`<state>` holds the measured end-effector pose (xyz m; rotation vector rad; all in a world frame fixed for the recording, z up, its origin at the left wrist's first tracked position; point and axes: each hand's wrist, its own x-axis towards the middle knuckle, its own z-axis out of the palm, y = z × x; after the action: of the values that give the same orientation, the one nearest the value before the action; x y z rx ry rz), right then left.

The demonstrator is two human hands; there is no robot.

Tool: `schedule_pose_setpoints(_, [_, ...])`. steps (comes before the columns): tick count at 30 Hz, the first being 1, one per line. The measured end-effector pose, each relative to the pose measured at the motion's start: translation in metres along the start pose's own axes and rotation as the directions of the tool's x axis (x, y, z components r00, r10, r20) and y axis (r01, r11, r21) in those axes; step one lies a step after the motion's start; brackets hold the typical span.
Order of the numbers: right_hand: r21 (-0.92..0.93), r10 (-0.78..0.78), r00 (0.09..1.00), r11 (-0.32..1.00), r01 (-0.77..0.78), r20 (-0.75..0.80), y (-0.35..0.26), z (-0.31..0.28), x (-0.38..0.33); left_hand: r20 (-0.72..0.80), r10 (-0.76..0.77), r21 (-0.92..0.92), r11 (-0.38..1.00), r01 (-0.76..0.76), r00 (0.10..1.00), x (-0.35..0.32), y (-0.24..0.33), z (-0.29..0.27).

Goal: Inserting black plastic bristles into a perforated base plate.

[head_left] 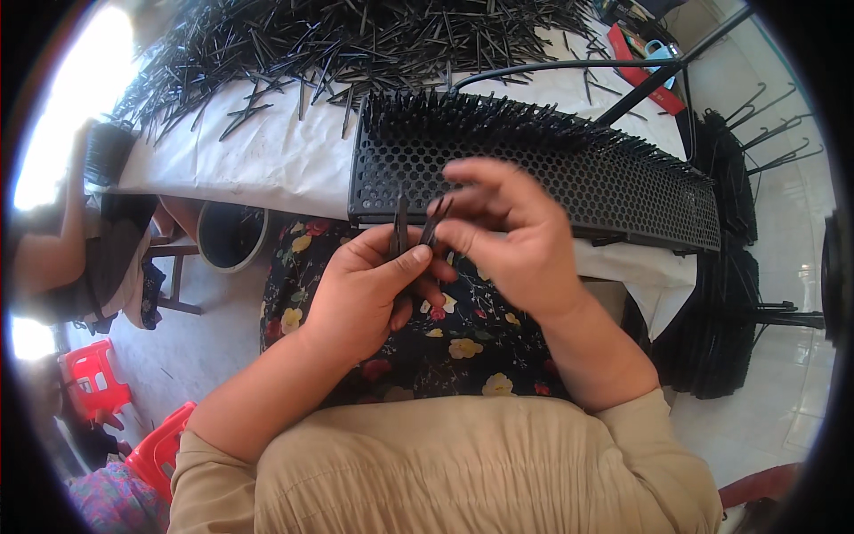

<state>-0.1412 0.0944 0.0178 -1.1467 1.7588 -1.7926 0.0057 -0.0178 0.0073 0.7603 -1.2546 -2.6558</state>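
Several thin black sticks (pixel 401 222) stand up from my left hand (pixel 360 280), pinched between its thumb and fingers above my lap. My right hand (pixel 520 236) is close beside it, slightly blurred, with its index finger raised. Its thumb and another finger close around the upper ends of the sticks on the right side of the bunch. Just beyond both hands lies a long black rack (pixel 409 178) with a honeycomb of holes. Along its far side, many black sticks (pixel 498 120) stand upright in a dense row.
A large heap of loose black sticks (pixel 356 40) covers the far part of the white-covered table (pixel 258 169). A black metal bar (pixel 569 64) crosses above the rack. A red box (pixel 663 93) is far right, a dark bucket (pixel 233 236) left, and another person's arm (pixel 62 214) at far left.
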Motion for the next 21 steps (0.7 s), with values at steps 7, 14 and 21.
schedule_pose_setpoints(7, [-0.064, -0.223, 0.920, 0.975, 0.214, -0.323, 0.007, -0.050, 0.036, -0.042, -0.189, -0.004, 0.982, 0.189, 0.981, 0.002, 0.013, -0.004])
schedule_pose_setpoints(14, [-0.440, -0.601, 0.760, 0.768, 0.465, -0.246, 0.027, -0.057, 0.046, -0.072, -0.178, -0.006, 0.984, 0.178, 0.981, 0.004, 0.006, -0.007])
schedule_pose_setpoints(21, [-0.797, -0.752, 0.656, 0.357, 0.487, 0.065, 0.020, -0.058, 0.064, -0.078, -0.158, 0.022, 0.987, 0.160, 0.984, 0.005, 0.004, -0.005])
